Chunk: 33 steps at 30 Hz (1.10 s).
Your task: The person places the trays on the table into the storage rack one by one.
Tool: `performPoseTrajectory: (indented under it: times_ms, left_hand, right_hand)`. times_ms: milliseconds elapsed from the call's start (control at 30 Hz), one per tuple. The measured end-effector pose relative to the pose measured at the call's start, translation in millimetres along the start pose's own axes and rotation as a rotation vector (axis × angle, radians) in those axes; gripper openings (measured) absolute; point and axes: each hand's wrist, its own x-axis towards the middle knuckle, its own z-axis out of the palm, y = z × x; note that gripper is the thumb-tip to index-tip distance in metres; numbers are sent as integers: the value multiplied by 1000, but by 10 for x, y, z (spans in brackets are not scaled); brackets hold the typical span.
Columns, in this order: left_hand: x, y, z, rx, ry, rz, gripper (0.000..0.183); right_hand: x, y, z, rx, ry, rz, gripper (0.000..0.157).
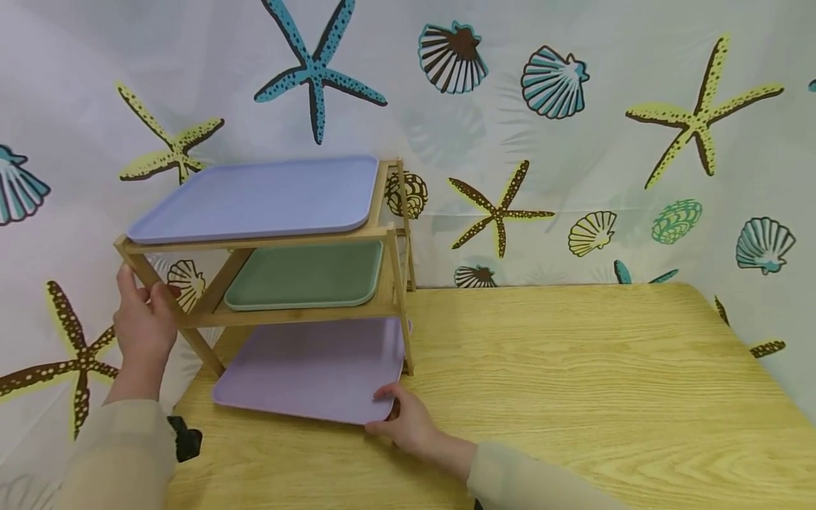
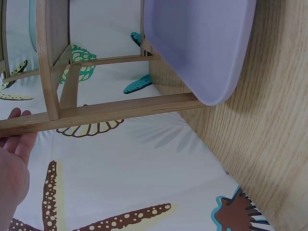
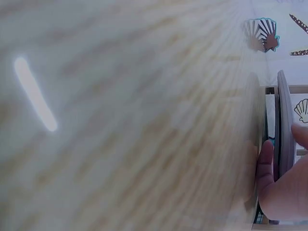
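A three-level wooden rack point(image 1: 293, 316) stands at the left of the table in the head view. My left hand point(image 1: 145, 322) grips its front left post, with fingers passing behind the wood in the left wrist view. At the bottom level a lilac tray point(image 1: 319, 365) juts out past the rack's front, slightly askew. My right hand point(image 1: 411, 425) pinches its front right corner, thumb on one face and fingers on the other, as the right wrist view also shows. A green tray point(image 1: 306, 275) lies on the middle shelf and a pale blue-violet tray point(image 1: 261, 198) on top.
The wood-grain table point(image 1: 574, 382) extends to the right of the rack. A white cloth point(image 1: 574, 156) printed with starfish and shells hangs behind and at both sides. A small black object point(image 1: 186, 439) shows beside the left sleeve.
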Motion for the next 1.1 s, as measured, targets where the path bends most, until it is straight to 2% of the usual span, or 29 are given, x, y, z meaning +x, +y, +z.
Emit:
performPoseTrajectory:
  times_ms: [233,367,733,1100]
  left_hand:
    - [-9,-8,-6,12,7,8,47]
    - [-16,-1,-1,-3,-5,-3,46]
    - [-13,7,-13,-4,25,27,46]
    - [-6,-21,2,-18,8,11,46]
  right_hand:
    - [51,49,-51,-56,100,-84,19]
    - [100,78,-56,-55,126,-87,8]
    - [299,88,5,-15,195,-58,4]
    - [536,89,125,162,249,41,10]
